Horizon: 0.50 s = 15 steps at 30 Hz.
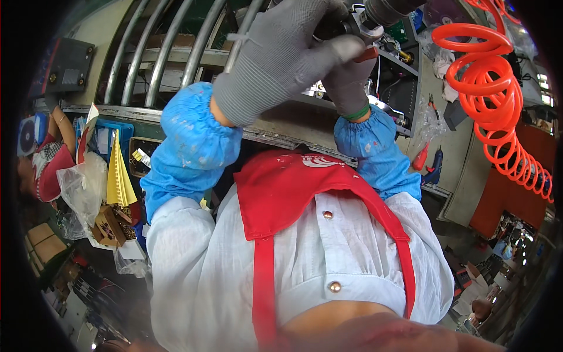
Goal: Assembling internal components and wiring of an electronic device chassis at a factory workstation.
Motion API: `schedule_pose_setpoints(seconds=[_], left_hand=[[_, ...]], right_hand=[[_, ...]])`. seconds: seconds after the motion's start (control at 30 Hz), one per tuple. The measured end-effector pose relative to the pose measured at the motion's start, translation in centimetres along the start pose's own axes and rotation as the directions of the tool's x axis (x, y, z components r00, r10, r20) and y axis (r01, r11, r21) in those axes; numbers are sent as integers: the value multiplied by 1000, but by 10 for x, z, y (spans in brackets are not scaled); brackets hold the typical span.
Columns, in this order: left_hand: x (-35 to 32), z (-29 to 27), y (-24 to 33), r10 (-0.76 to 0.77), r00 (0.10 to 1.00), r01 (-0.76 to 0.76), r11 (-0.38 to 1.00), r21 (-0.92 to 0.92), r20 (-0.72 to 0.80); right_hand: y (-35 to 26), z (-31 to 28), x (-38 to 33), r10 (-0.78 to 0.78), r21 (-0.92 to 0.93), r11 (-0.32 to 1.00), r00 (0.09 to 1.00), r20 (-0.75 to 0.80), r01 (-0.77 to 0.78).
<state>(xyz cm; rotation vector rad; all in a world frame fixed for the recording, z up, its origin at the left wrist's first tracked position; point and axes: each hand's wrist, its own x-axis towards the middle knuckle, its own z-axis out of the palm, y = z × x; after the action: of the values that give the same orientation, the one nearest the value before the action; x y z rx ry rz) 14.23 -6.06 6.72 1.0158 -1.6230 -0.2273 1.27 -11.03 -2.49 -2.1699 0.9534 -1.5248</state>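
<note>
Both hands wear grey knit gloves and meet at the top of the view. My left hand point(275, 61) is closed, its fingers bent around a black-and-silver tool point(360, 26) that runs off the upper edge; its exact kind cannot be made out. My right hand point(347, 85) is just below, partly behind the left, with its fingers closed at a small orange-red part point(368, 54) by the tool's lower side. Most right fingertips are hidden. Under the hands lies an open dark metal case point(404, 97) with wires and fittings inside.
Metal conveyor rollers point(170, 50) run at the upper left. A coiled orange-red air hose point(487, 88) hangs at right. Red-handled point(420, 158) and blue-handled tools point(434, 166) lie right of the case. At left are a yellow booklet point(120, 170), a parts box point(111, 226) and another person point(53, 158).
</note>
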Motion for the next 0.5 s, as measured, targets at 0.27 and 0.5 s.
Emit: schedule_pose_setpoints(seconds=[0.27, 0.5], left_hand=[[7, -23, -1, 21, 930, -202, 863, 463, 367], [-1, -17, -2, -10, 953, -120, 905, 407, 304]], right_hand=[[7, 1, 6, -105, 196, 976, 993, 53, 93], [33, 0, -13, 18, 271, 962, 997, 81, -40]])
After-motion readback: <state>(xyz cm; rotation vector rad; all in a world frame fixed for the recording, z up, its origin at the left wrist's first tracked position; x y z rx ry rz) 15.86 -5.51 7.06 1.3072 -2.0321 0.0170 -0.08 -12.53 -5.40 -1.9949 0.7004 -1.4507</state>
